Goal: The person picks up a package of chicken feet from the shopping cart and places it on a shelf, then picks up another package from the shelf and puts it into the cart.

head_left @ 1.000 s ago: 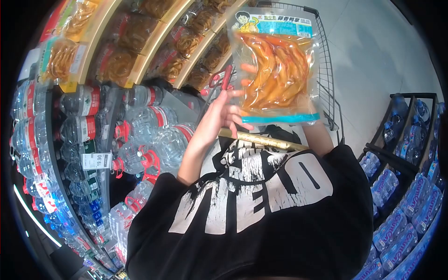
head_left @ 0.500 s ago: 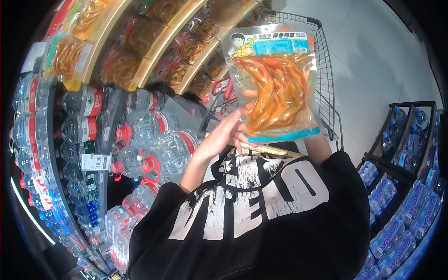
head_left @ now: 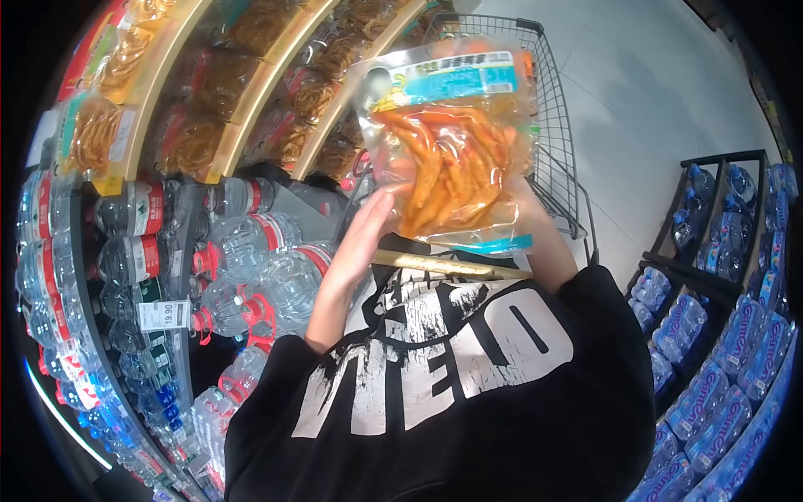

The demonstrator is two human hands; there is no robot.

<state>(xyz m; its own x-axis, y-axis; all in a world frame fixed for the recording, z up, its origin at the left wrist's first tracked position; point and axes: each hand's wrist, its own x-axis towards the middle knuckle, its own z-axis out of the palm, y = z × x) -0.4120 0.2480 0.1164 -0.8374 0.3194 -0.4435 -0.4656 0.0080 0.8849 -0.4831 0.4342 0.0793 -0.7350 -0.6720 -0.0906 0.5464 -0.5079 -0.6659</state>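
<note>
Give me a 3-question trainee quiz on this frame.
1. True or false: the clear plastic packet of orange strips lies inside the wire shopping cart.
2. The white price tag by the large clear water bottles reads: A 19.90, B 9.90, C 29.90.
3. Which hand rests flat on the packet's side toward the wooden shelves?
Key: 1 false, the right hand holds it up; 2 A; 3 left hand.

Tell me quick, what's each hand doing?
Left hand: open, palm flat against the snack packet.
Right hand: holding it from behind, mostly hidden.
</note>
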